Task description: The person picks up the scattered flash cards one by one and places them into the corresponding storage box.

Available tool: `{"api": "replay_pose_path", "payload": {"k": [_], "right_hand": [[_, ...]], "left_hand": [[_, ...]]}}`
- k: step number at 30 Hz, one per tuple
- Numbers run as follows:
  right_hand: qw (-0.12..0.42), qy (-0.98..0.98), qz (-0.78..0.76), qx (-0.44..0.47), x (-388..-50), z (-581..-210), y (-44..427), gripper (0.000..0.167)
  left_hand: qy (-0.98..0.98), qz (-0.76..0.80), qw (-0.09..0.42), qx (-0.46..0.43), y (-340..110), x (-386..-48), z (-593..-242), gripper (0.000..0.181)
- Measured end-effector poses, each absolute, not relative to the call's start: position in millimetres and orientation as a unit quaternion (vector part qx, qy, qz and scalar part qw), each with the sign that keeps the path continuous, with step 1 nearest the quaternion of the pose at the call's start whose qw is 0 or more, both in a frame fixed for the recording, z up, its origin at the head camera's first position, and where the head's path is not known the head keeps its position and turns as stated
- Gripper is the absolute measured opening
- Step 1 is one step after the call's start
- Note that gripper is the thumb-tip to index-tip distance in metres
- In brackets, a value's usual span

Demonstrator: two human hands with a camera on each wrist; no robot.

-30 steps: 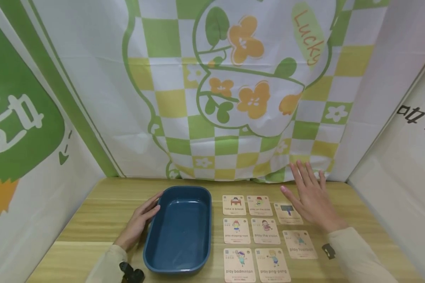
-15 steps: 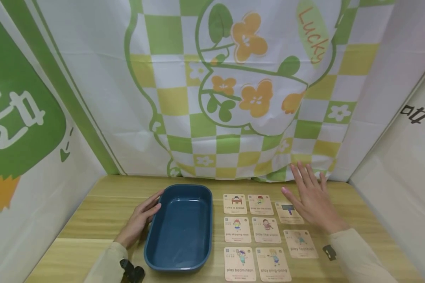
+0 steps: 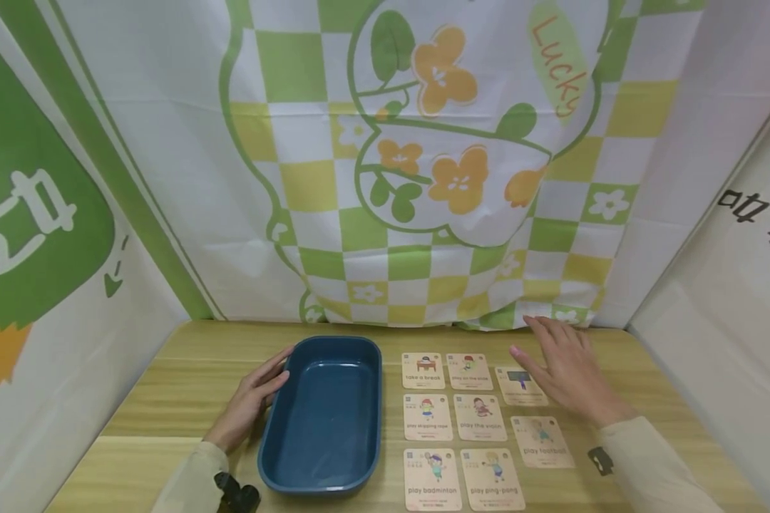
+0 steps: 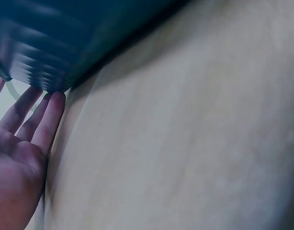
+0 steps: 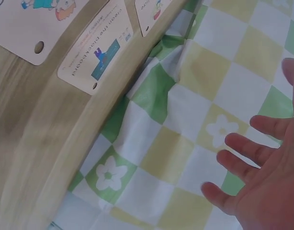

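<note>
Left hand (image 3: 247,406) against the outer left wall of the blue tray (image 3: 321,420), fingers extended and touching it. Right hand (image 3: 571,374) with fingers loosely spread and free, just beside the blackboard card (image 3: 522,390); cannot tell whether touching the wooden tabletop (image 3: 160,399).

Tray deep blue, faintly glossy, oblong with rounded corners and raised rim, upright on the tabletop between left hand and cards. Blackboard card cream, round-cornered, pierced by a small hole, captioned "clean the blackboard", askew above the play football card (image 3: 542,442). Farther left, six similar cards in two columns of three.

From the head, blackboard card's upper right corner behind the right thumb, caption too small to read. In the left wrist view, tray cut off at the top; in the right, football card likewise cropped. Smallest print illegible throughout.
</note>
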State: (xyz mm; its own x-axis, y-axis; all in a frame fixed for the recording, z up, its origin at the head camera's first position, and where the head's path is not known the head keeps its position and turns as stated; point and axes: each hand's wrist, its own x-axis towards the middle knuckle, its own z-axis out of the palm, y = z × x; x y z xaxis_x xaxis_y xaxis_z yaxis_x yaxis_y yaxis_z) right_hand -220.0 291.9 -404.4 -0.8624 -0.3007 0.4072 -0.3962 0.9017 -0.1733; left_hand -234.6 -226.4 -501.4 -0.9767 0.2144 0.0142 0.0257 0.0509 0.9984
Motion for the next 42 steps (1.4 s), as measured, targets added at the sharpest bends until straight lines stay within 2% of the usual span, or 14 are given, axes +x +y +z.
{"api": "replay_pose_path", "payload": {"k": [6,16,29,42], "right_hand": [[0.162,-0.963,0.135,0.169,-216,-407,295,0.061],[0.119,-0.970,0.150,0.148,-208,-416,304,0.059],[0.111,-0.967,0.167,0.156,-196,-425,314,0.055],[0.058,-0.969,0.194,0.144,-183,-437,329,0.076]], "left_hand": [[0.721,0.685,0.071,0.079,-227,-234,-500,0.060],[0.715,0.691,0.071,0.080,-226,-233,-497,0.058],[0.714,0.691,0.076,0.081,-225,-233,-496,0.059],[0.711,0.695,0.079,0.078,-226,-233,-497,0.059]]}}
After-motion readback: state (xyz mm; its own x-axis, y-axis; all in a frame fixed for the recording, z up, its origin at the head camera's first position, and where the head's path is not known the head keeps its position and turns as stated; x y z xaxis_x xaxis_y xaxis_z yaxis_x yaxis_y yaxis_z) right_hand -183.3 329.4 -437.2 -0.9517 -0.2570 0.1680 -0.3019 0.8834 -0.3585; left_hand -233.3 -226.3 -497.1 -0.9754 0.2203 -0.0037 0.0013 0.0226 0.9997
